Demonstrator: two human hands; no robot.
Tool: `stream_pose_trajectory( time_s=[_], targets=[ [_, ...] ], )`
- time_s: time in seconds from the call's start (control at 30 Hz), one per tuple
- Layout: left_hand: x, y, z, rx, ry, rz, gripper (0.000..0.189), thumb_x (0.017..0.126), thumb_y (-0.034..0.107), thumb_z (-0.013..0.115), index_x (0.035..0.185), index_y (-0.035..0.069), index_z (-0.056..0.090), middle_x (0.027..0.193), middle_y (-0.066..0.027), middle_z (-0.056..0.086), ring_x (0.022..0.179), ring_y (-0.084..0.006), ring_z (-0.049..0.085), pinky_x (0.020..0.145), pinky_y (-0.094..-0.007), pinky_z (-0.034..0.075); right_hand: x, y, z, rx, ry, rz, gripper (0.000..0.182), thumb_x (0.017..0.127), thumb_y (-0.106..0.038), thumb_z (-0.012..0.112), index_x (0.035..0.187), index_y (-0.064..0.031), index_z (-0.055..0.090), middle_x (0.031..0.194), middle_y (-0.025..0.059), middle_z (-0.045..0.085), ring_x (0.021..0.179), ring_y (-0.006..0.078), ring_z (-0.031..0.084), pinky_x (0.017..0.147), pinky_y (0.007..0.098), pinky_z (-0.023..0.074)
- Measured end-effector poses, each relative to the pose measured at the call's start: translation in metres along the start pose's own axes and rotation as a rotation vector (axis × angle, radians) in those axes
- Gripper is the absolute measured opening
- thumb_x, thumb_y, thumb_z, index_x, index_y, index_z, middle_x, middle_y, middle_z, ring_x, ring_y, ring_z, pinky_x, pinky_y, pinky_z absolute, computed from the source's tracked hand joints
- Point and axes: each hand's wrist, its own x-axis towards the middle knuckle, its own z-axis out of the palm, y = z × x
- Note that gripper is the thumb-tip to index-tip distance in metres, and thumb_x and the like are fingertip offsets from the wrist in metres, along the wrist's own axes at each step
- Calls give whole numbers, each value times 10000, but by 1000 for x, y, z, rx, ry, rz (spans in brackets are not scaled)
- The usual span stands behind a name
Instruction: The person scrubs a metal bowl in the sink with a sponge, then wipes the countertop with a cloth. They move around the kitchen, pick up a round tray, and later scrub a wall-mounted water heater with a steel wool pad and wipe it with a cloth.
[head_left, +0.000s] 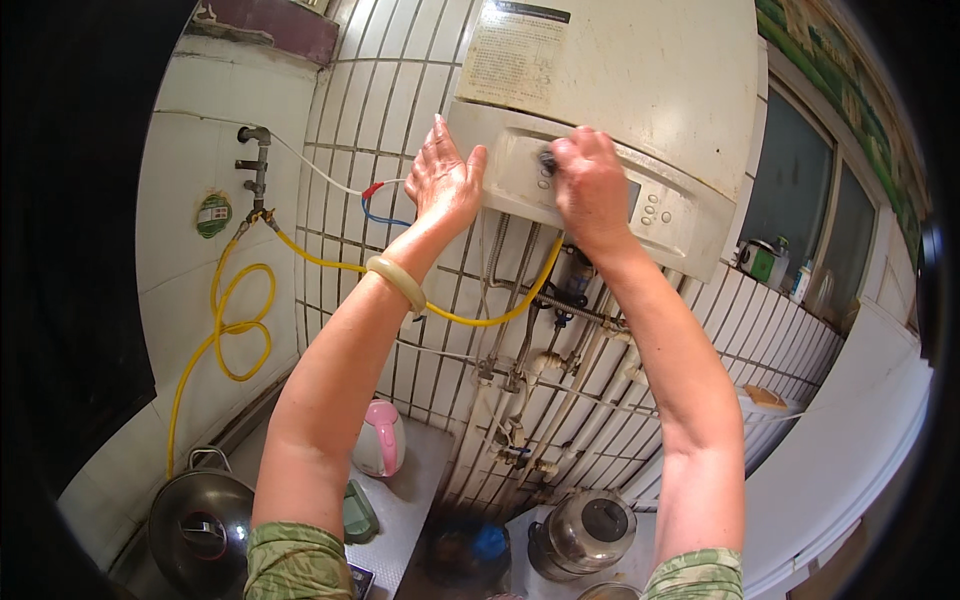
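Note:
A wall-hung gas boiler (660, 82) with a stained white casing hangs on the tiled wall before me. Fingers spread and pointing up, my left hand (448, 176) rests at the left edge of its lower panel and holds nothing. On that control panel (517, 161), my right hand (592, 184) presses a small dark scrubber (548, 160), mostly hidden by the fingers. Push buttons (651, 210) and part of a display show to the right of this hand. A pale bangle (396, 283) circles my left wrist.
Under the boiler run a yellow gas hose (480, 322), a braided metal hose (499, 247) and several pipes with valves. Below are a lidded wok (202, 532), a pink-handled kettle (379, 442) and a steel pot (585, 532). Bottles stand on the right windowsill (787, 289).

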Motion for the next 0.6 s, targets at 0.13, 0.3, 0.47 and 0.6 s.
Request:
stream_pose_trajectory(
  time_s=[0.13, 0.3, 0.47, 0.6],
  targets=[
    [1, 0, 4, 35, 25, -20, 804, 908, 521, 424, 1493, 112, 53, 1516, -152, 166, 1369, -365, 191, 1086, -555, 97, 10, -2, 5, 111, -135, -93, 194, 670, 27, 595, 856, -21, 625, 940, 130, 589, 923, 301, 561, 770, 369, 496],
    [2, -4, 5, 34, 40, -7, 812, 903, 536, 426, 1495, 131, 47, 1521, -164, 152, 1374, -375, 174, 1082, -569, 90, 6, -28, 16, -11, -128, -182, 114, 699, -58, 567, 806, -53, 609, 924, 81, 598, 933, 244, 570, 744, 349, 500],
    [3, -3, 5, 19, 40, -4, 824, 898, 554, 418, 1498, 142, 29, 1529, -167, 128, 1387, -378, 141, 1088, -572, 63, 20, -20, 14, -144, -38, -130, 108, 708, -74, 586, 812, -61, 609, 947, 77, 593, 931, 234, 562, 739, 332, 493],
    [2, -8, 4, -50, -2, -8, 817, 903, 567, 393, 1500, 162, 10, 1536, -164, 108, 1393, -383, 115, 1093, -567, 42, 10, -47, 33, -113, -143, -118, 110, 724, -95, 591, 830, -78, 616, 973, 75, 597, 981, 244, 560, 783, 355, 481]
  ],
)
